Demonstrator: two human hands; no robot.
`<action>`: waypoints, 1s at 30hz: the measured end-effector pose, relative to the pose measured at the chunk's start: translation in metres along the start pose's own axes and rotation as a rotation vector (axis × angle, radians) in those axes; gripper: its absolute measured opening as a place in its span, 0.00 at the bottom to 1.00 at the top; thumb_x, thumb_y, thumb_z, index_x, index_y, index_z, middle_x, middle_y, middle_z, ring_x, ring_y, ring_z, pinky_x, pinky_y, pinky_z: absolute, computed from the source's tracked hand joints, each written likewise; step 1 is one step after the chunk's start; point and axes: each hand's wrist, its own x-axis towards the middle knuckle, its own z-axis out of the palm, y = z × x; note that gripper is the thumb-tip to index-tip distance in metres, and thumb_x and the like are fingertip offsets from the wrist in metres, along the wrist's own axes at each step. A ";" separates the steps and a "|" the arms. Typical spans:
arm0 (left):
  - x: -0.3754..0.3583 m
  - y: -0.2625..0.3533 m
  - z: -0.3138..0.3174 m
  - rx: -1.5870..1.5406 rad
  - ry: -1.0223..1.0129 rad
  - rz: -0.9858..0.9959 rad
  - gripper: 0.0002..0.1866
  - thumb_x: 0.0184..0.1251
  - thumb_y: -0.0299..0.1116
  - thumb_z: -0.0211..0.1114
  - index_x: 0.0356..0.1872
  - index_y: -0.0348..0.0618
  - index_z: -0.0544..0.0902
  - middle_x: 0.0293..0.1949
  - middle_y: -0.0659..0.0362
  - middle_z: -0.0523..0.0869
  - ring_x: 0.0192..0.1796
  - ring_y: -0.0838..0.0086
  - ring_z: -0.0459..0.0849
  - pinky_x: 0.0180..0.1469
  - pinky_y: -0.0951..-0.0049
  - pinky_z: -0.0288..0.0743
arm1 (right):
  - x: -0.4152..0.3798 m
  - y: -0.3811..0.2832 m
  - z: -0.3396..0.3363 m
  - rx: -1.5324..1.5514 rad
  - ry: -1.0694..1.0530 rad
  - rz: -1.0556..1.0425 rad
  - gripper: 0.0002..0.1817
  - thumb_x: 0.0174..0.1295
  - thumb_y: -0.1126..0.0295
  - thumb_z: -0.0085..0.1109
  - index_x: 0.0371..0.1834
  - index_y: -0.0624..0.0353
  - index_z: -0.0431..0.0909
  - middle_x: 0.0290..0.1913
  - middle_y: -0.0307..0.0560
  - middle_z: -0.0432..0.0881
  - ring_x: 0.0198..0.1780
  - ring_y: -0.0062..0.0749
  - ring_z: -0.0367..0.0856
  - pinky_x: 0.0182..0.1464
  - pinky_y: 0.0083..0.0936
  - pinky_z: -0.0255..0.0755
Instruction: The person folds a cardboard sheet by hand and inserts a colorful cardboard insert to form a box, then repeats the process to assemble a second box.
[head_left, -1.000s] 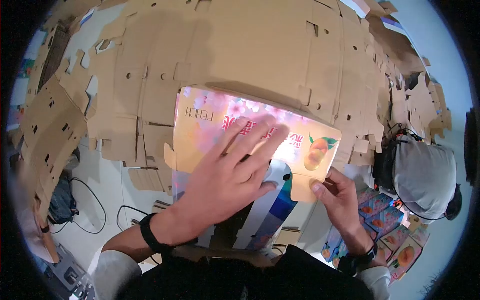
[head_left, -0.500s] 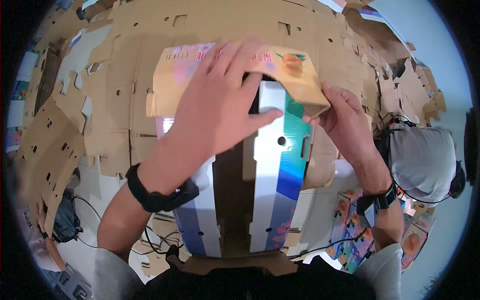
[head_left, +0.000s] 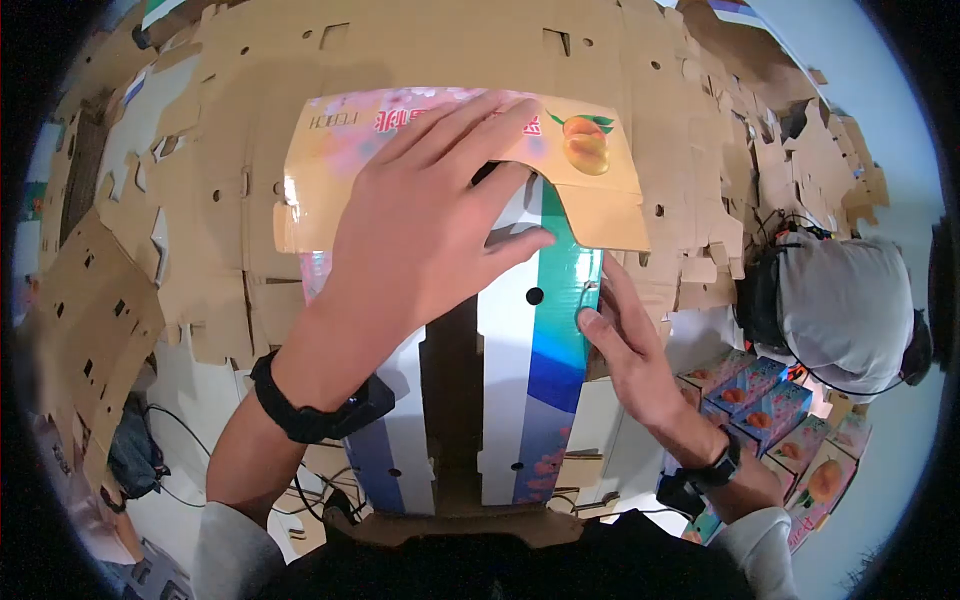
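A long printed cardboard box (head_left: 562,330) lies before me, with white, green and blue side panels and a dark open gap down its middle. Over its far end sits a yellow and pink end panel (head_left: 590,205) printed with a peach. My left hand (head_left: 430,210) rests on this panel with fingers stretched out, its thumb reaching over the white panel. At the box's right side, below the panel's corner, my right hand (head_left: 630,350) grips the side edge; its thumb is on the green panel and some fingers are hidden behind.
Flattened brown cardboard (head_left: 450,50) spreads beyond the box. Cut sheets (head_left: 100,300) lean at left, and more scraps pile up at right. A person in a grey shirt (head_left: 840,310) bends at the right, near several printed fruit boxes (head_left: 760,390). Black cables (head_left: 180,430) run across the floor.
My right hand has let go of the panel's right corner and moved down to the box's side. That corner now lies flatter over the green panel. My left hand stays on the panel.
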 end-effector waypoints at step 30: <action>0.025 -0.044 -0.015 0.293 0.056 0.019 0.21 0.74 0.33 0.68 0.64 0.37 0.83 0.76 0.59 0.80 0.75 0.56 0.78 0.75 0.56 0.75 | 0.141 -0.069 0.034 -0.130 0.314 -0.114 0.25 0.87 0.58 0.44 0.71 0.68 0.76 0.61 0.56 0.84 0.62 0.38 0.82 0.68 0.34 0.72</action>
